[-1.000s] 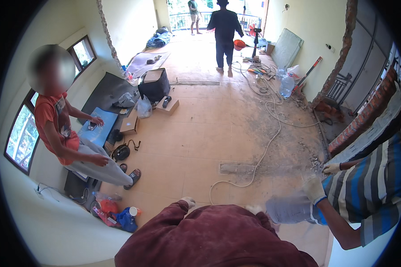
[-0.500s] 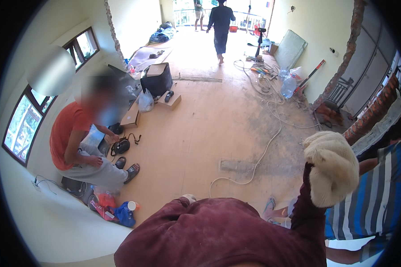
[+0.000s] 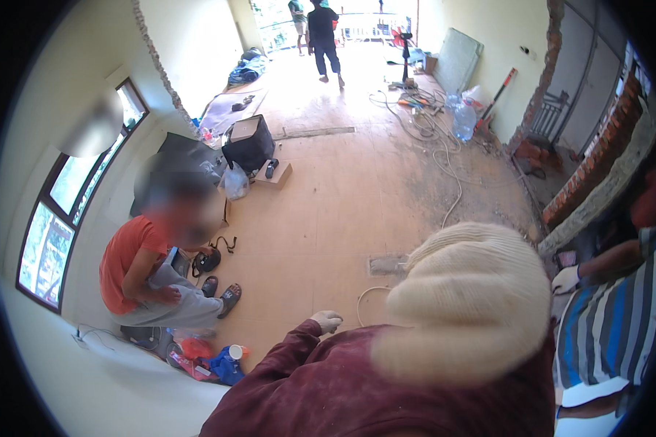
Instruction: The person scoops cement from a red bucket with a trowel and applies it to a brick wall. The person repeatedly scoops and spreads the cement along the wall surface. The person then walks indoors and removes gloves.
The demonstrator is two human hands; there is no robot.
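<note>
My right hand (image 3: 470, 302), in a cream knitted work glove, is raised close before me and fills much of the lower right. Its fingers are bent and pressed together, slightly smeared by motion; the palm side is hidden, so anything inside cannot be seen. Lower and further left, my left hand (image 3: 326, 320) hangs beside my maroon sleeve (image 3: 288, 349), also gloved in pale knit. Its fingers are loosely curled together, and nothing shows in them. Neither hand touches any object that I can see. Beyond them lies the dusty tan floor (image 3: 321, 233).
At left sits a person in an orange shirt (image 3: 135, 251), near a black bag (image 3: 208, 260). At right is a person in striped clothing (image 3: 608, 320) with a gloved hand. Ahead are a black box-shaped bag (image 3: 248, 149), a loose cable (image 3: 448, 175), a water bottle (image 3: 463, 120) and a person walking (image 3: 323, 36).
My right hand has come inward and closer, now covering part of the floor. My left hand shows more fully. The view has shifted; the walking person is further off.
</note>
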